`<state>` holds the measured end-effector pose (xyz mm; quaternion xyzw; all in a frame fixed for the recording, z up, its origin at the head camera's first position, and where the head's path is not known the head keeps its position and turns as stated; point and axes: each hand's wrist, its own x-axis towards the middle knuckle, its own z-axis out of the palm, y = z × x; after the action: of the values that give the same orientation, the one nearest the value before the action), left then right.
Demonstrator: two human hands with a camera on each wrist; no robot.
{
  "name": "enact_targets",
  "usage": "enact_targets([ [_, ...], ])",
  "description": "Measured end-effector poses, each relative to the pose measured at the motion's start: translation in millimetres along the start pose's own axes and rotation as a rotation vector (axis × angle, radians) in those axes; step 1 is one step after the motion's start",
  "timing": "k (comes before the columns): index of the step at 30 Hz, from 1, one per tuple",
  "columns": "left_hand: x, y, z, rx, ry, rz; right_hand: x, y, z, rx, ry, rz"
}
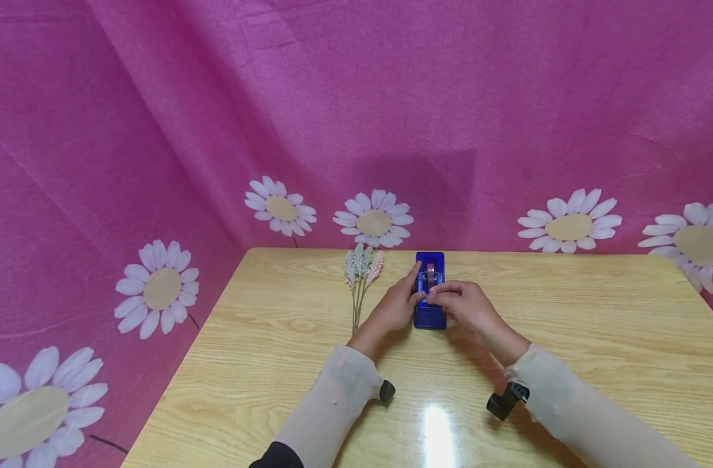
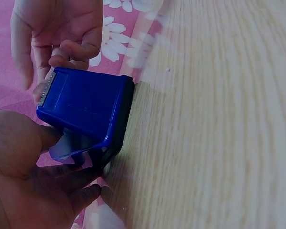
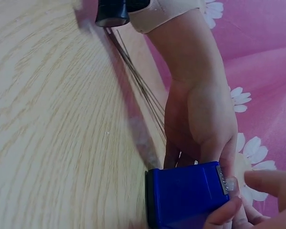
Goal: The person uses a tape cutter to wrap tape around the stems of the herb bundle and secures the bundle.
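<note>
A blue tape dispenser (image 1: 430, 318) stands on the wooden table, a roll showing in its middle and a toothed metal cutter (image 2: 47, 89) at its near end. My left hand (image 1: 397, 305) grips its left side, thumb near the cutter and fingers along the wall. From the right, my right hand (image 1: 470, 305) reaches in with thumb and index finger close together over the tape end at the cutter. A small clear glint of tape (image 3: 231, 184) shows beside the teeth. Little of the tape itself is visible between the fingertips.
Artificial flower stems (image 1: 359, 266) with pale green and pink heads lie left of the dispenser, partly behind the left forearm. A pink curtain (image 1: 391, 97) with white daisies borders the back and left of the table (image 1: 596, 312). Black wrist cameras sit on both sleeves.
</note>
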<state>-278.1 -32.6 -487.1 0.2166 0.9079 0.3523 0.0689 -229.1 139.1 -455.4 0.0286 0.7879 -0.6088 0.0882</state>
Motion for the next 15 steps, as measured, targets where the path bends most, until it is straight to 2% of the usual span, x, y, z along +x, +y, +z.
enact_targets([
  [9, -0.6, 0.8, -0.6, -0.008, -0.008, -0.002, 1.9, -2.9, 0.9, 0.021, 0.042, 0.070],
  [15, -0.6, 0.9, -1.2, 0.006, -0.002, 0.007, 1.2, -4.0, 1.1, 0.034, 0.043, 0.065],
])
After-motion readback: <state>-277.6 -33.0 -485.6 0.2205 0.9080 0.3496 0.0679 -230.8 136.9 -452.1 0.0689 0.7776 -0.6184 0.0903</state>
